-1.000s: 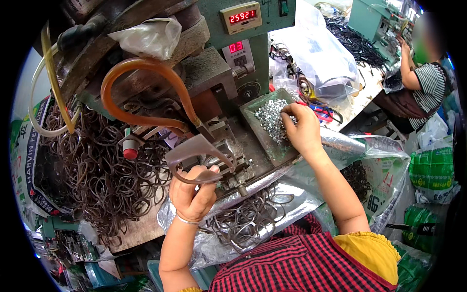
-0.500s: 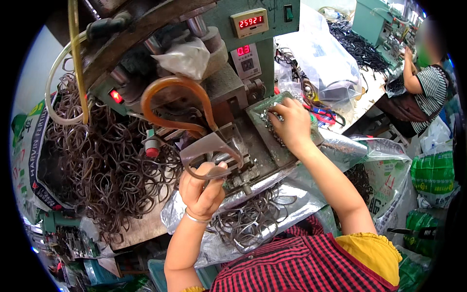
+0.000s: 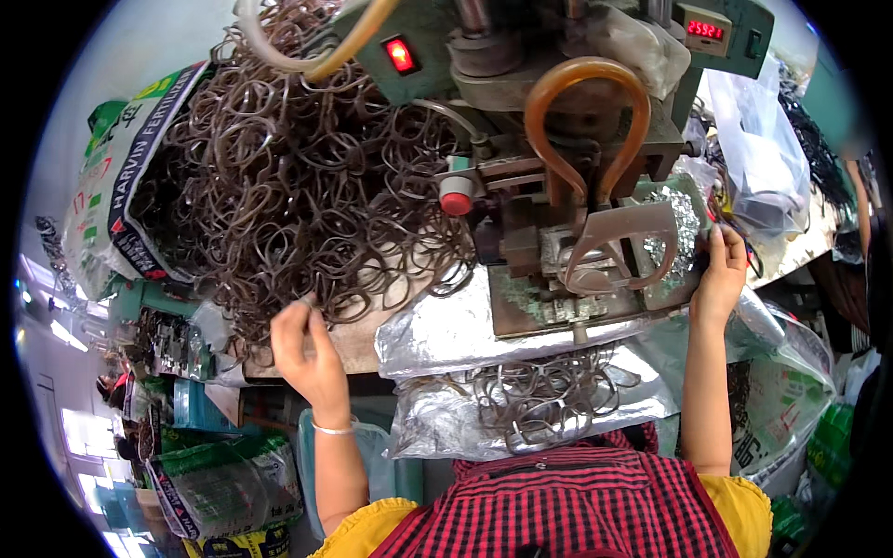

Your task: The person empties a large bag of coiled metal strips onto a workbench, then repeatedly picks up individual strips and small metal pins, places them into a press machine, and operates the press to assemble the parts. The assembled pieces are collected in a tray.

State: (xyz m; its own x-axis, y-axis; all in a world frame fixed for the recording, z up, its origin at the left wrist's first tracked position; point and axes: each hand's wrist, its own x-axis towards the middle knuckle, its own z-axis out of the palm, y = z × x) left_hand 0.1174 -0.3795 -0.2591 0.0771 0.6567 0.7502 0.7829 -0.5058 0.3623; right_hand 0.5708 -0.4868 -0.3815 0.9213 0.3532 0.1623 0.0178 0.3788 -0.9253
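Head view, looking down on a cluttered workbench [image 3: 363, 344] with crinkled silver plastic sheeting [image 3: 446, 330] draped over its front edge. Left hand [image 3: 305, 349] raised at the near edge of a big tangled heap of thin brown wire rings [image 3: 298, 186], fingertips pinched together on what looks like a single ring, though too small to be sure. Right hand [image 3: 721, 274] out at the right side of the green bench press machine [image 3: 567, 121], fingers curled beside a shallow tray of small shiny metal bits [image 3: 674, 228]; grip there impossible to tell. Amber looped hose [image 3: 584, 102] hanging over a flat brown metal guard [image 3: 619, 246] at the machine's working point. More loose brown rings [image 3: 539, 400] piled on the sheeting just below, near the lap. Printed sacks [image 3: 116, 177] stacked at left, clear plastic bags [image 3: 763, 158] at right, bright floor far left.
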